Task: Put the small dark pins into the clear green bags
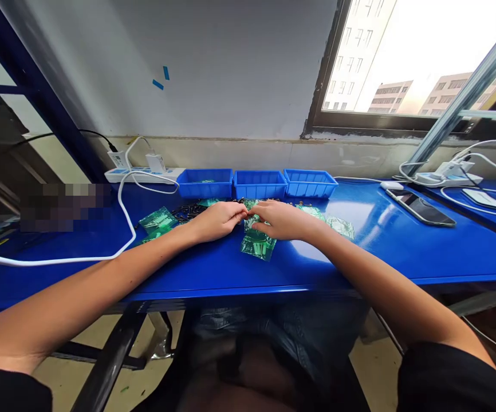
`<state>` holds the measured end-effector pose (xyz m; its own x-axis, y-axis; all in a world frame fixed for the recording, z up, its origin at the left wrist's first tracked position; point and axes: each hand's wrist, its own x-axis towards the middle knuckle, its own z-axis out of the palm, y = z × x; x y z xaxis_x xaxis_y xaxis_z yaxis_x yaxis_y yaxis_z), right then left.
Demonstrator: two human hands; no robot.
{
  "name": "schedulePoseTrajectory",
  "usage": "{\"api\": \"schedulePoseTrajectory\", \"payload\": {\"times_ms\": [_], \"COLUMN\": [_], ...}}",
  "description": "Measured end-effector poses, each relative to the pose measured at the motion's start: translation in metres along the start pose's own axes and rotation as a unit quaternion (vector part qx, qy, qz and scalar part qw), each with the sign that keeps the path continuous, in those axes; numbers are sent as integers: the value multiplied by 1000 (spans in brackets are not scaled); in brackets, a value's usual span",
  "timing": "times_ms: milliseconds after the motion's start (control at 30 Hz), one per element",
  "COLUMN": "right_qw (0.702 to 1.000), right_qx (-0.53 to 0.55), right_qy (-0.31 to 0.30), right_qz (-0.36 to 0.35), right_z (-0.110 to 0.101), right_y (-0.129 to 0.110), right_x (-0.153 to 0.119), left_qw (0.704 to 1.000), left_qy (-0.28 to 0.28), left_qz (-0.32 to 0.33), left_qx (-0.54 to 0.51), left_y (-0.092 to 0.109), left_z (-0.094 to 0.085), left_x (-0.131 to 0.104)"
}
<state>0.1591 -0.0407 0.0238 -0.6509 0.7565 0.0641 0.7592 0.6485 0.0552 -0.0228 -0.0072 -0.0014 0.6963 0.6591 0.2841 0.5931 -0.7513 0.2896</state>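
Both of my hands meet over the middle of the blue table. My left hand [219, 221] is closed, its thumb and fingertips pinched together. Beside it, my right hand [283, 220] curls inward with its fingertips close to the left ones. Whatever is between the fingertips is too small to make out. Green see-through plastic packets lie under and around the hands; one packet [259, 247] with pale slim pieces inside sits just below my right hand. Small dark parts [184, 213] form a pile left of my left hand, partly hidden behind it.
Three blue bins, left [205, 190], middle [260, 191] and right [310, 190], stand along the back. More green packets lie left [157, 222] and right [339, 226]. A phone [420, 207] rests right, near a power strip [443, 176]. A white cable [121, 197] crosses the left side.
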Motion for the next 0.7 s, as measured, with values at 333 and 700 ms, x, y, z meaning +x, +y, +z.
{"api": "schedulePoseTrajectory", "payload": {"times_ms": [333,700], "right_qw": [1000,1000], "right_qx": [0,3], "right_qy": [-13,-11], "right_qz": [1,3], "right_z": [-2,-1], "right_y": [-1,0], "right_x": [-2,-3], "left_qw": [1000,1000], "left_qy": [-14,-13], "left_qz": [3,2], "left_qx": [5,8], "left_y": [2,3], "left_z": [0,-1], "left_x": [-1,-1]}}
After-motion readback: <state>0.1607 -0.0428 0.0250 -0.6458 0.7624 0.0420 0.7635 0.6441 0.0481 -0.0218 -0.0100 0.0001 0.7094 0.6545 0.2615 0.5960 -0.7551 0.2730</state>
